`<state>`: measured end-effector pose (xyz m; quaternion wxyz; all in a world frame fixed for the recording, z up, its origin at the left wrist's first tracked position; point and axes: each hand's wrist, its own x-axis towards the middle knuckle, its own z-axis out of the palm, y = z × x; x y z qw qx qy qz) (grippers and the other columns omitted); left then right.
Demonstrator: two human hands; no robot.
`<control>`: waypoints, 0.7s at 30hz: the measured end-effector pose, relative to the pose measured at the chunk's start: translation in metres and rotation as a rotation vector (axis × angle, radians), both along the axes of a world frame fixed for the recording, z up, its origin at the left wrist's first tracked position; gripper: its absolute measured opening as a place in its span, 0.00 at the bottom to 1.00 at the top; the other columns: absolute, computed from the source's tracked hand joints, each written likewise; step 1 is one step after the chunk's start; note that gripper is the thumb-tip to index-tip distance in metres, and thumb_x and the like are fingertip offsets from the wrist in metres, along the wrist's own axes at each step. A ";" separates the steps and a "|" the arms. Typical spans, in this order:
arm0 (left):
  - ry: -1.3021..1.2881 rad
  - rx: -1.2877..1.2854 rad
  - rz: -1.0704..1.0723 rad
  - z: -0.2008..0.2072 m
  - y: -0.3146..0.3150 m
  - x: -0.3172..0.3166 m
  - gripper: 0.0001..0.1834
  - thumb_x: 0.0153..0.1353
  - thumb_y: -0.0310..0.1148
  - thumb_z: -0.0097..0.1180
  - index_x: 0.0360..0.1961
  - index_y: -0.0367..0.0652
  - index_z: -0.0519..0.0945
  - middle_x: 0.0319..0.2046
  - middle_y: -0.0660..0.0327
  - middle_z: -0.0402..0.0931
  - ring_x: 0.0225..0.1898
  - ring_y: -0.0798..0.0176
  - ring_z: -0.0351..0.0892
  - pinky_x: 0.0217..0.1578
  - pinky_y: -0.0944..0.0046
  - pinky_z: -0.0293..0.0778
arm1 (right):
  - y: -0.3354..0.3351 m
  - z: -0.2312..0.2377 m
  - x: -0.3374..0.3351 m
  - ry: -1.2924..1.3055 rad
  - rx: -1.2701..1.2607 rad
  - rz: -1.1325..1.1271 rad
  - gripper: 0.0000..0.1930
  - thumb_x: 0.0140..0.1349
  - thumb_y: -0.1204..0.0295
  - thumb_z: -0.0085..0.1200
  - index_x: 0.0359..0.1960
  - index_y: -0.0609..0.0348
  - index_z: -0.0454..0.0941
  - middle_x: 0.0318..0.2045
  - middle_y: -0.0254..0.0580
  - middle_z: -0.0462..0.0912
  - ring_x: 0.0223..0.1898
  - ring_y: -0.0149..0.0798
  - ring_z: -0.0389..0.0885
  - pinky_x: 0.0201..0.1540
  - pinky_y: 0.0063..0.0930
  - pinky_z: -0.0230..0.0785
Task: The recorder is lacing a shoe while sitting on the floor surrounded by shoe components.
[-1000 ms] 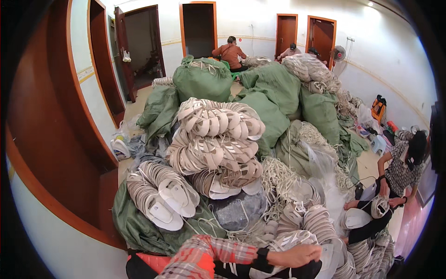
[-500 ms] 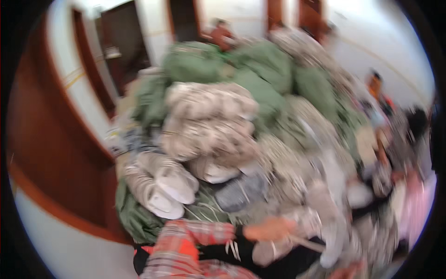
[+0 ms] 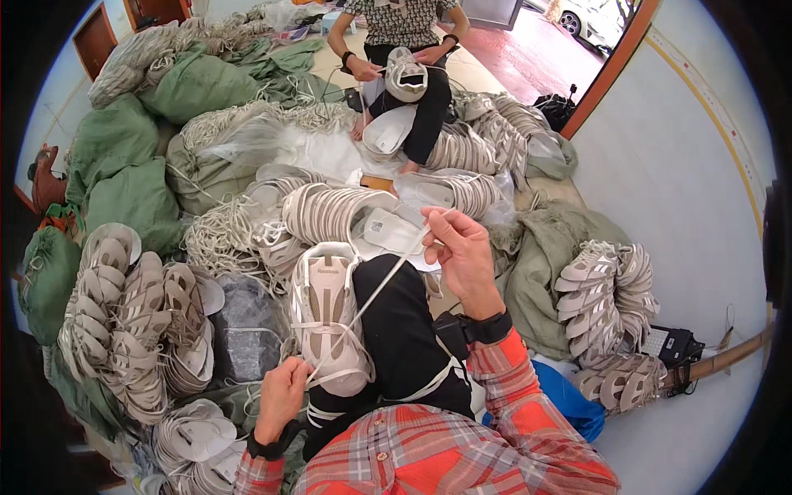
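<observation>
Far left, green sacks are heaped up, and nearer in, nested stacks of beige shoe uppers stand in rows. Moving across, here's the left hand, low down, fingers curled in and nearly closed, thumb and forefinger pinching a pale lace by the toe of a shoe upper. That upper lies top side up, toe toward the wearer's body, just beside the black trouser leg. The lace runs up in a straight diagonal — over the upper, across the leg — to the right hand. This one's raised, thumb and forefinger shut on the lace, the other fingers loosely bent. Beyond, at top centre, a co-worker has both hands at another upper. Off right, more uppers sit in a curved bundle.

And what a change from a second ago! The view has swung round to the right: the far doors filled the top then, with one fist plainly in sight at the bottom. Now both hands show, and the co-worker has gone from the right edge to top centre.
</observation>
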<state>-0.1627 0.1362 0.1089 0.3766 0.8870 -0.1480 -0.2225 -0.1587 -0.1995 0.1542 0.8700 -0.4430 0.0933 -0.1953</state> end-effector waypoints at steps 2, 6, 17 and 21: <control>-0.208 -0.093 0.072 -0.001 0.004 -0.002 0.09 0.61 0.30 0.49 0.30 0.35 0.77 0.20 0.51 0.73 0.21 0.54 0.73 0.24 0.60 0.67 | 0.010 0.005 0.000 0.033 -0.014 -0.001 0.10 0.62 0.71 0.54 0.38 0.66 0.78 0.25 0.37 0.80 0.24 0.28 0.80 0.28 0.18 0.75; -0.260 -0.382 0.191 0.032 -0.049 0.034 0.10 0.62 0.30 0.51 0.35 0.32 0.78 0.25 0.55 0.78 0.27 0.64 0.77 0.31 0.66 0.71 | 0.044 0.014 -0.011 0.217 -0.287 0.224 0.09 0.63 0.74 0.51 0.39 0.69 0.78 0.26 0.39 0.79 0.25 0.30 0.80 0.30 0.20 0.76; -0.312 -0.481 -0.119 0.037 -0.089 0.031 0.07 0.64 0.28 0.46 0.35 0.33 0.73 0.25 0.51 0.71 0.28 0.47 0.72 0.28 0.58 0.67 | 0.091 -0.006 -0.004 0.212 -0.401 0.362 0.08 0.56 0.76 0.59 0.35 0.69 0.80 0.25 0.37 0.79 0.23 0.25 0.78 0.25 0.17 0.73; -0.393 -0.432 -0.157 0.037 -0.089 0.031 0.06 0.62 0.27 0.46 0.31 0.34 0.70 0.25 0.51 0.69 0.29 0.45 0.70 0.30 0.55 0.65 | 0.090 -0.006 -0.003 0.224 -0.372 0.388 0.08 0.56 0.76 0.60 0.34 0.70 0.80 0.24 0.37 0.78 0.22 0.24 0.78 0.23 0.17 0.74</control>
